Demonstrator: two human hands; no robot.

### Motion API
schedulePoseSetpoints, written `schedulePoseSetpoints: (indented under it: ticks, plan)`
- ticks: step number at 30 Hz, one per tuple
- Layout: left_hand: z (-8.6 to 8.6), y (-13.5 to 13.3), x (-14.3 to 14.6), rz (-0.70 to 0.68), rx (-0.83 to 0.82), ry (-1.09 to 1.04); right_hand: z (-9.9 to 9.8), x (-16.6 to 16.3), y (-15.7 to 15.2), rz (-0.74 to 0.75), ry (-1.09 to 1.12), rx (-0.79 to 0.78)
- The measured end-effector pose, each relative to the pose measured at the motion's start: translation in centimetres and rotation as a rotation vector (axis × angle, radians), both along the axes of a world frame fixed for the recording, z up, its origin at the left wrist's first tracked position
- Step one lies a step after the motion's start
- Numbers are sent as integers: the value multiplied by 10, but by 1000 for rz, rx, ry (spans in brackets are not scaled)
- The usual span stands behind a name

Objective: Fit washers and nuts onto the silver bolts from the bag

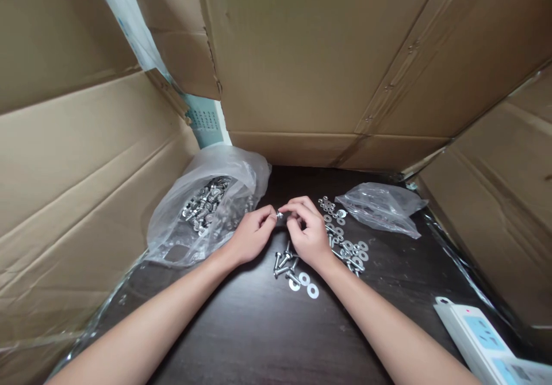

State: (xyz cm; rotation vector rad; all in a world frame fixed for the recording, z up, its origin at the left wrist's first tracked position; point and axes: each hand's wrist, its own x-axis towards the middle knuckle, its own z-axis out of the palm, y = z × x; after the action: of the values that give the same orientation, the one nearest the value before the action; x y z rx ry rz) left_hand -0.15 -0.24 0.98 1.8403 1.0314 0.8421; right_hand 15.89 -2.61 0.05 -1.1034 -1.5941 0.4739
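Note:
My left hand (255, 233) is closed, thumb and forefinger pinching a small metal bolt (280, 215) that seems to carry a washer or nut; most of it is hidden by fingertips. From the other side my right hand (308, 230) meets it, fingers curled and the forefinger tip touching its end. Just below the hands lie several assembled bolts (284, 265) with flat washers (304, 278) beside them. Right of my right hand is a loose spread of bolts and washers (345, 250), partly covered by the wrist, with small nuts (326, 204) at its far end.
An open plastic bag (172, 201) full of bolts (207, 204) stands at the left. A flatter clear bag (382, 204) lies at the back right. A white power strip (478, 333) sits front right on the dark table (241, 327). Cardboard walls (319, 57) enclose the back and sides.

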Motion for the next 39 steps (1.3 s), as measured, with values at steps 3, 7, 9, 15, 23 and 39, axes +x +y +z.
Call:
schedulePoseSetpoints:
  ticks: [3,7,9,15,23,39]
  plan:
    - [0,0,0,-5,6,9,1,0,0,7,2,-28]
    - [0,0,0,-10,12,7,4,1,-1,27,-9,-64]
    - [1,-1,0,-12,13,11,5,1,-2,31,-18,-67]
    - [3,-2,0,-27,13,17,4,0,0,27,-78,-37]
    - [1,-3,0,-57,35,48,0,1,3,76,-62,-95]
    - [-1,-5,3,-74,116,83,1,2,6,100,-48,-112]
